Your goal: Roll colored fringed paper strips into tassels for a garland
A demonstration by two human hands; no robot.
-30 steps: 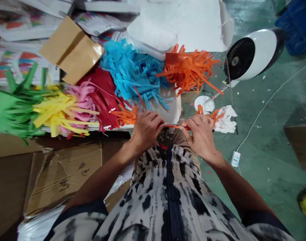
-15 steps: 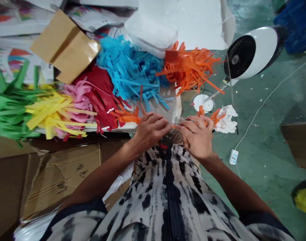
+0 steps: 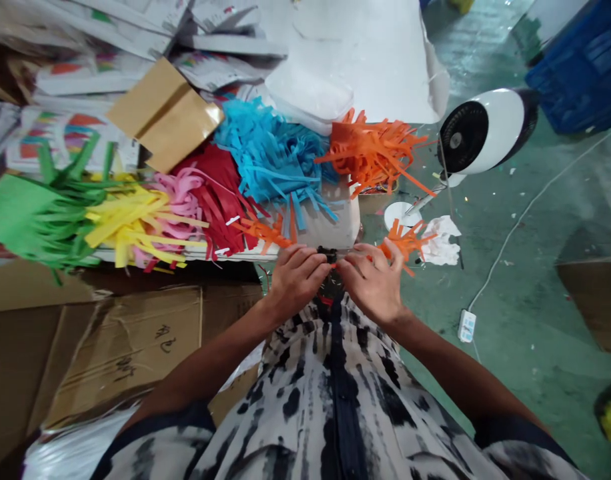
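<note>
Pinching orange fringe (image 3: pixel 404 243) w/ L hand (image 3: pixel 298 280) & R hand (image 3: pixel 373 283), nearly joining tip to tip, just off near RH corner of tabletop (image 3: pixel 330 230). Possibly risking tear at mid-span if over-twisting; losing hold if easing either pinch; snagging on red fringe (image 3: pixel 218 193) along near edge.

Clock centre between left hand (image 3: pixel 300 279) and right hand (image 3: pixel 374 283). In way: ten o'clock red fringe (image 3: pixel 221 193), eleven blue fringe (image 3: pixel 273 157), one orange bundle (image 3: pixel 375 150), two fan (image 3: pixel 500 128). Shirt (image 3: pixel 305 407) closes six, carton (image 3: pixel 140 347) eight. Passage over open floor (image 3: pixel 435 299) at four, beside power strip (image 3: pixel 466 325).
</note>
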